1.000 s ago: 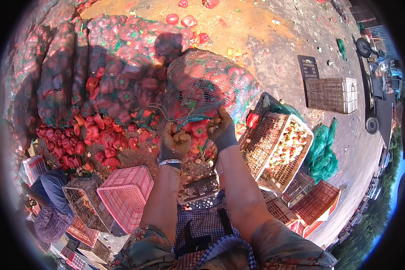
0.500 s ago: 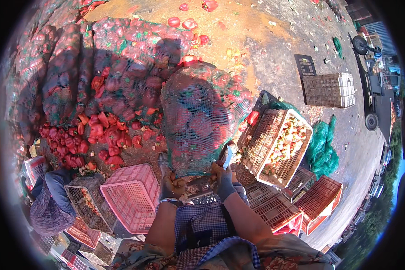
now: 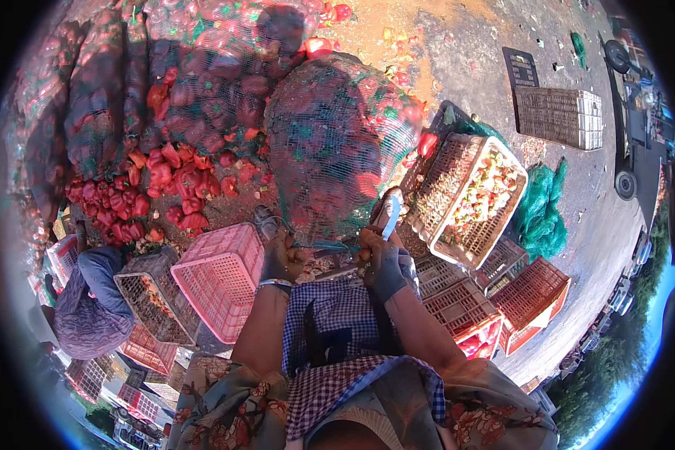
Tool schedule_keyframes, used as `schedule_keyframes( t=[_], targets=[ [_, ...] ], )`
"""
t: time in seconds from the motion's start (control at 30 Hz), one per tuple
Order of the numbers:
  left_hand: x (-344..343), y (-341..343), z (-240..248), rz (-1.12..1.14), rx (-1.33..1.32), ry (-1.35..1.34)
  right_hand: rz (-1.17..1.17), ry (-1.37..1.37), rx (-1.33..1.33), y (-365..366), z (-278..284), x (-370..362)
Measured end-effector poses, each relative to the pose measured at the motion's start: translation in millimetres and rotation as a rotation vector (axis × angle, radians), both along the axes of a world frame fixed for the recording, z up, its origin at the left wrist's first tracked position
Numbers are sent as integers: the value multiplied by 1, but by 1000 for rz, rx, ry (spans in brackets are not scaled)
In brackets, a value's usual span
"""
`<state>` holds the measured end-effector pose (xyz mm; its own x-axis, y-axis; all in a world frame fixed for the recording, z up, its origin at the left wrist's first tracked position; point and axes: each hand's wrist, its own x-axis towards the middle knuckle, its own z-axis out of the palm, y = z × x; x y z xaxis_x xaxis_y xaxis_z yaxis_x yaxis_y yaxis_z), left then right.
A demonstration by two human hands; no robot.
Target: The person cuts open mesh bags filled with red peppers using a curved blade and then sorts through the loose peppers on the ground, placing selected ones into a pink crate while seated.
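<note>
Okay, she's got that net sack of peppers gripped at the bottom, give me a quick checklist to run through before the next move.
1. Left hand grips the lower edge of the mesh sack: ok.
2. Right hand grips the sack's lower edge too: ok, though it also holds a pale blade-like tool; what the tool is, cannot tell.
3. Sack mouth closed: cannot tell, hidden behind the hands.
4. Pink crate by the left hand stands free of the sack: ok.
5. Tilted crate of mixed peppers crowds the sack's right side: not ok.
6. Another person crouches at the left, apart from the sack: ok.
</note>
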<state>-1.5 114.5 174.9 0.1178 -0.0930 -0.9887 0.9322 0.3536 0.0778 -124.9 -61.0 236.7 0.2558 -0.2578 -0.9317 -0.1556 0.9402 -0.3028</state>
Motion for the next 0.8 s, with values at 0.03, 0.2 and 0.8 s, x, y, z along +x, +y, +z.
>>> schedule_keyframes(
  t=[0.03,0.2,0.8],
  targets=[
    [6,-8,6,-38,9,-58,-66,-30,5,-12,24,14],
    [65,-74,53,-170,-59,-242,209,-140,-120,-53,20,16],
    [99,-109,-13,-494,122,-445,242,-67,-148,-76,-23,51]
  ],
)
